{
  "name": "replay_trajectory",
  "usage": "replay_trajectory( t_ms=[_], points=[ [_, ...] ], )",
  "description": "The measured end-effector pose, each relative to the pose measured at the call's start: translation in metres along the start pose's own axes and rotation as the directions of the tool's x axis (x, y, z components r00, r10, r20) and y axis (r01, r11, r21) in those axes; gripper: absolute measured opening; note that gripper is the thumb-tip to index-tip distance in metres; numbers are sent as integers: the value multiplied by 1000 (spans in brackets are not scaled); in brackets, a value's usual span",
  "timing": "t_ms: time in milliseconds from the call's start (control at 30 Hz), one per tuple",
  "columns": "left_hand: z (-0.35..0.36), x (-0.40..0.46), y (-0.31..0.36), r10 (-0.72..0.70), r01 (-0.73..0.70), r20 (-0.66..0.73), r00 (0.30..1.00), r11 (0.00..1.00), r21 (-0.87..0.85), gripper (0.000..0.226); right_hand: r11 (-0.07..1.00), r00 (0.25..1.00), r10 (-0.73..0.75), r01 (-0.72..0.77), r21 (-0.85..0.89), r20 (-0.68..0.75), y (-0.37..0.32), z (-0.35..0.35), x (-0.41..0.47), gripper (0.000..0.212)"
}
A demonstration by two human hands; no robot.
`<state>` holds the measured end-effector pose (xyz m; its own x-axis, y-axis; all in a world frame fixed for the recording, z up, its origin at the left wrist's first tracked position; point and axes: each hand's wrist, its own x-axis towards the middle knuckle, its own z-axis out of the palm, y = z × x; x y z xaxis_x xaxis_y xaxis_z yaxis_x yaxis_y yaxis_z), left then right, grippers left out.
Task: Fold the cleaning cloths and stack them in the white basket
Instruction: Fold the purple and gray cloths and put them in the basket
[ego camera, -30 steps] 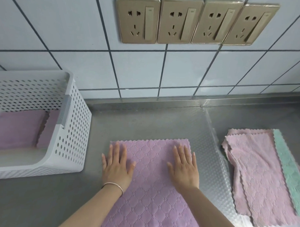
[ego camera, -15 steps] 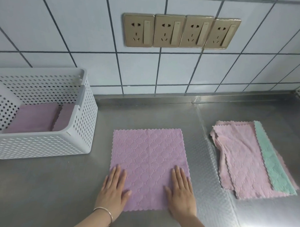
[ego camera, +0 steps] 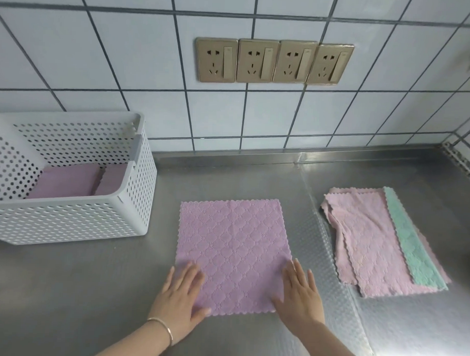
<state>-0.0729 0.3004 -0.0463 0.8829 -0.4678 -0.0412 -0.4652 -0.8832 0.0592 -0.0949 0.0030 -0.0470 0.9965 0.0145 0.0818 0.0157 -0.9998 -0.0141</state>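
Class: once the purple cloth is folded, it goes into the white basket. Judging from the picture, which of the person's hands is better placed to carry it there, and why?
Probably the left hand. It rests on the purple cloth's near-left corner, the side facing the white basket. The right hand lies on the opposite corner and would have to cross over.

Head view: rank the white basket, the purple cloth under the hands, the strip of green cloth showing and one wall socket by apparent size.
1. white basket
2. purple cloth
3. green cloth, visible strip only
4. wall socket, though it sits farther from the camera
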Motion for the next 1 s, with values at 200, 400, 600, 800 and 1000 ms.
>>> replay_trajectory(
  t_ms=[200,400,600,800,1000],
  points=[
    [-9,-6,15,138,-141,-77,987,989,-36,59,937,938,-346,344,65,29,-13,-17,-10,42],
    [-14,-2,9,132,-137,-45,990,981,-139,64,947,948,-317,318,50,-30,-12,-9,-11,36],
    [-29,-1,-9,83,-80,3,997,963,-256,48,976,977,-214,214,39,6,-8,-23,0,32],
    [-46,-5,-34,-21,16,-8,1000,908,-418,37,943,969,81,-151,297,234,11,-40,17,30],
    [-74,-5,-41,-153,225,172,973,784,-578,42,695,923,171,-362,622,346,22,-80,22,26]
  ],
)
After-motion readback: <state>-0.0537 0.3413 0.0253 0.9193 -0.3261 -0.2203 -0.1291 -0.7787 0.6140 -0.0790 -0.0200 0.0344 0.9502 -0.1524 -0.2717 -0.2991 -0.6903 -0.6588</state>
